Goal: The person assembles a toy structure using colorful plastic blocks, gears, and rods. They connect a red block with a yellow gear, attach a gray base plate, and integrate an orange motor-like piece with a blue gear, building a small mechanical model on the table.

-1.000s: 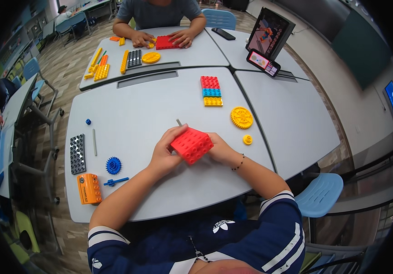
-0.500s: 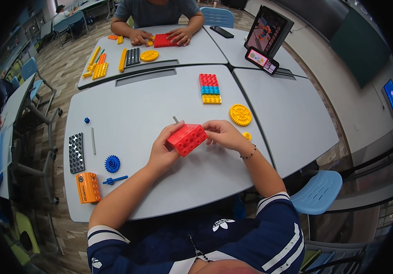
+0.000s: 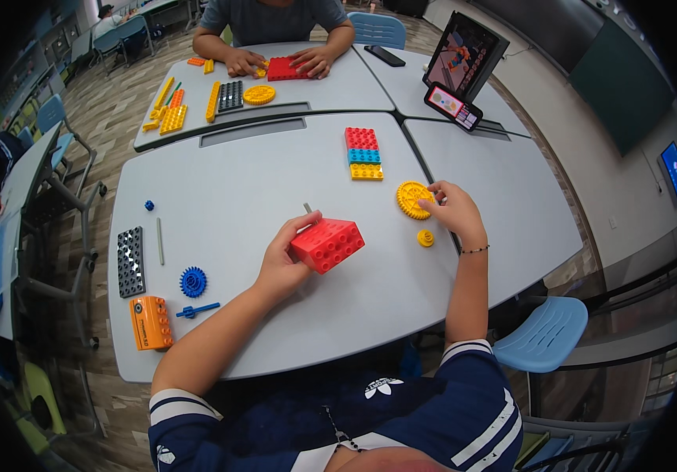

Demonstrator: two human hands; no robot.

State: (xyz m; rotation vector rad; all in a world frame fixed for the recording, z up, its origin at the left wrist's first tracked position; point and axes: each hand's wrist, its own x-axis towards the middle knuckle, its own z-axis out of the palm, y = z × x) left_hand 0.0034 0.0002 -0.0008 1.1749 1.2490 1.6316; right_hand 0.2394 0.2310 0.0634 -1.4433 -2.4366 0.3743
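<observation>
My left hand [image 3: 285, 253] is closed around a red studded block [image 3: 329, 245], holding it tilted above the table. A thin grey axle [image 3: 308, 208] sticks out past the block's far side, by my fingers. To the right, my right hand [image 3: 458, 212] is at the right rim of a large yellow gear wheel [image 3: 412, 200], thumb and fingers apart over its edge. Whether the fingertips touch the gear is hard to make out. Just below it lies a small yellow gear-like piece [image 3: 426, 237].
A red, blue and yellow brick stack [image 3: 363, 155] lies beyond my hands. At left are a dark grey plate [image 3: 130, 262], a grey rod [image 3: 160, 241], a blue gear [image 3: 193, 282], a blue axle [image 3: 197, 310] and an orange block [image 3: 151, 323]. Opposite, another person handles a red plate [image 3: 286, 69].
My right hand has let go of the red block and moved right to the large yellow gear. My left hand keeps the block, shifted slightly right.
</observation>
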